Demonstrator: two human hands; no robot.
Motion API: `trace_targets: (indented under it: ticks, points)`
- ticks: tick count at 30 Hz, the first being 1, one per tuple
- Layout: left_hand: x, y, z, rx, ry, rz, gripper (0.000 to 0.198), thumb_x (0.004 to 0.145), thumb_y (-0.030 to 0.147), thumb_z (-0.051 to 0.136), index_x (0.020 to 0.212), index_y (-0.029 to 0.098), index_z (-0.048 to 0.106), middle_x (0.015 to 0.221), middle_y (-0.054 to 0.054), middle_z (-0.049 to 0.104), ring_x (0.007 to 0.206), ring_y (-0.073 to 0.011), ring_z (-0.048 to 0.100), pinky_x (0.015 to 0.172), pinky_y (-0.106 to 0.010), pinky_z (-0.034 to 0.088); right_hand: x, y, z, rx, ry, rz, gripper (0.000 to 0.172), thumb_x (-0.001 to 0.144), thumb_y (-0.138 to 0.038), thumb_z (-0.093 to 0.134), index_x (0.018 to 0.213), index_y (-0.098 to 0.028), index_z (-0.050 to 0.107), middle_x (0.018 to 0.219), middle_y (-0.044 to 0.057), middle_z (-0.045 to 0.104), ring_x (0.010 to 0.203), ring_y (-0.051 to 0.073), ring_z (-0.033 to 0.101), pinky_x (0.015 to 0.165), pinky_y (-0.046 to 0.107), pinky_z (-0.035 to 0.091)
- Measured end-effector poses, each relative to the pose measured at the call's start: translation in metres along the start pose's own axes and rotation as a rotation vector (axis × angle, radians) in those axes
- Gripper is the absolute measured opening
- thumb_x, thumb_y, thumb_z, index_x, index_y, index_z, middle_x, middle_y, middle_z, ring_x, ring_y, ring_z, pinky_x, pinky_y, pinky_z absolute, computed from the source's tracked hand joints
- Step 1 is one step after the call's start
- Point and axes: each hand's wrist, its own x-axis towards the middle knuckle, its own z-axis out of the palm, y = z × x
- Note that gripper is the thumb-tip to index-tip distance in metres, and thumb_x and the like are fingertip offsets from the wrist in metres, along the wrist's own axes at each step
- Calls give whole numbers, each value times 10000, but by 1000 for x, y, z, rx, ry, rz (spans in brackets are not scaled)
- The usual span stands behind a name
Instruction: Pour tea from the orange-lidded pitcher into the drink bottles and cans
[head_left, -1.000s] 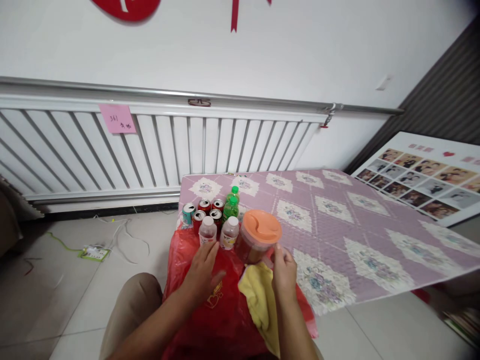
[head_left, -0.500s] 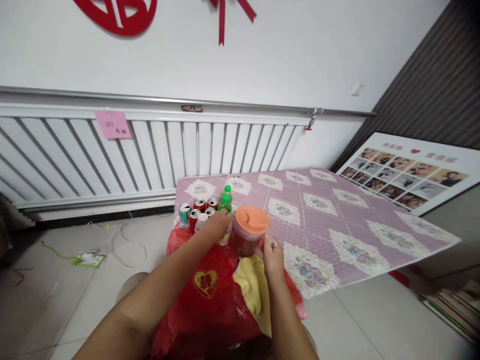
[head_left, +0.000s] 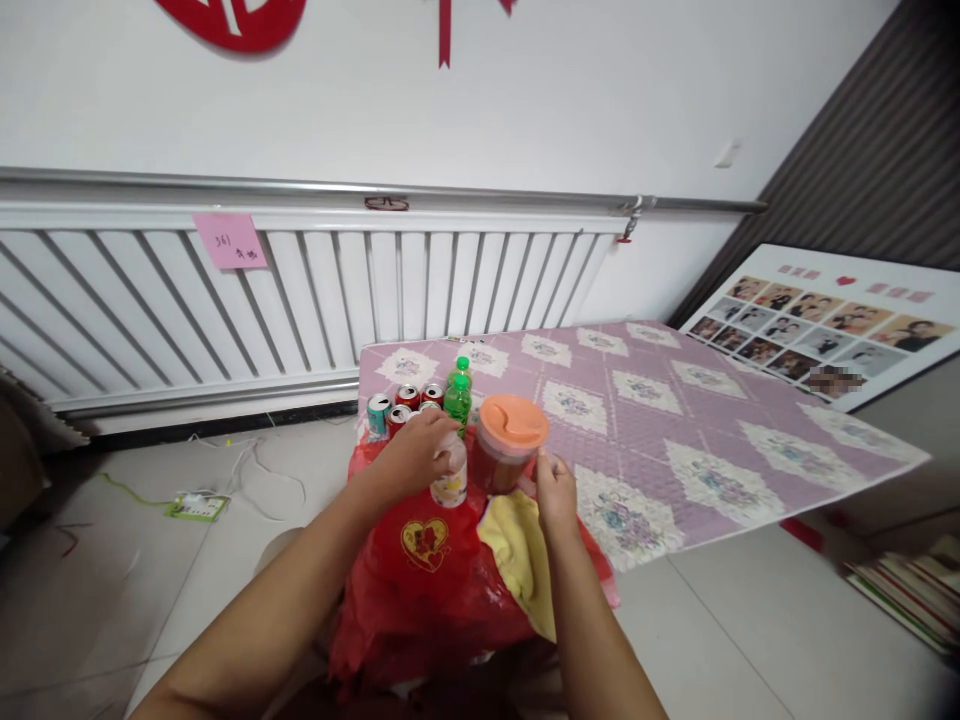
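My left hand (head_left: pixel 415 455) is closed round the top of a small white drink bottle (head_left: pixel 451 482) standing at the near left corner of the purple quilted table (head_left: pixel 675 430). My right hand (head_left: pixel 556 488) grips the handle side of a jug with an orange lid (head_left: pixel 511 443), which holds dark red liquid. A yellow cloth (head_left: pixel 523 555) lies under my right wrist on a red plastic bag (head_left: pixel 427 580). Behind my left hand stand red cans (head_left: pixel 409 396), a teal can (head_left: pixel 377 413) and green bottles (head_left: pixel 457 397).
A white radiator (head_left: pixel 300 290) with a pink note (head_left: pixel 229 240) runs along the wall behind the table. A photo board (head_left: pixel 832 320) leans at the right. A power strip (head_left: pixel 196 506) and cables lie on the tiled floor at the left. Books (head_left: pixel 907 590) lie at the lower right.
My left hand went forward from the red bag to the drinks and closed on the small white bottle. My right hand stayed at the jug. The view shifted slightly.
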Motion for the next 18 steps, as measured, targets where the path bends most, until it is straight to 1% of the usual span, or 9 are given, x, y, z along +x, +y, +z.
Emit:
trace_targets:
  ticks: [2,5,8,10,12,13,14,16,18]
  points:
    - [-14,-2,0,-29,-20,-18,478,725,89,549,1192,175,602,1208,-86,577,1142,-231,553,1036,-382,460,1,1,2,4,20,10,389,802,-573,519,636,-221,533,592,-17,543,635,174,488,643,298,405]
    - [-33,-7,9,-83,-66,-48,495,720,84,567,1204,177,607,1225,-92,585,1132,-230,568,1030,-372,467,-1,2,1,2,64,17,394,791,-585,553,720,-199,581,684,7,608,695,188,532,684,310,435]
    - [-47,-9,22,-121,-77,-102,479,739,110,608,1211,194,608,1230,-92,598,1149,-250,574,1038,-396,465,-10,-2,-5,-1,155,-1,445,790,-574,569,964,-168,619,966,74,663,909,225,585,831,350,453]
    - [-55,-8,31,-151,-49,-134,473,741,123,641,1206,202,609,1241,-93,603,1171,-267,569,1044,-416,464,-23,-8,-11,-5,224,-23,525,805,-548,568,1159,-160,571,1182,119,617,1085,248,563,939,386,424]
    - [-62,-7,39,-201,-12,-153,480,744,125,660,1213,209,605,1258,-90,603,1184,-271,567,1048,-421,463,-40,-17,-14,-16,241,-52,541,817,-513,586,1236,-174,541,1266,127,585,1156,256,542,981,405,406]
    - [-64,-7,43,-230,3,-158,486,750,131,667,1224,215,600,1265,-88,603,1192,-271,564,1053,-424,460,-49,-22,-13,-24,211,-68,507,819,-498,597,1215,-182,563,1250,120,601,1140,256,554,976,408,414]
    - [-67,-7,48,-259,17,-160,493,757,144,676,1237,219,593,1267,-87,606,1198,-271,561,1060,-430,454,-59,-27,-11,-40,144,-85,465,824,-490,599,1177,-186,591,1205,114,626,1096,257,574,955,414,431]
    - [-72,-9,60,-310,52,-167,523,762,180,701,1267,216,572,1260,-94,616,1203,-279,558,1072,-452,441,-76,-36,-2,-57,-25,-135,392,832,-469,601,1107,-191,631,1125,107,659,1027,257,601,929,425,454]
    - [-76,-12,75,-369,99,-189,593,748,211,732,1307,202,533,1272,-113,612,1210,-292,556,1078,-478,429,-90,-45,9,-105,-189,-216,339,830,-438,617,1069,-201,656,1099,101,671,1023,261,605,945,439,451]
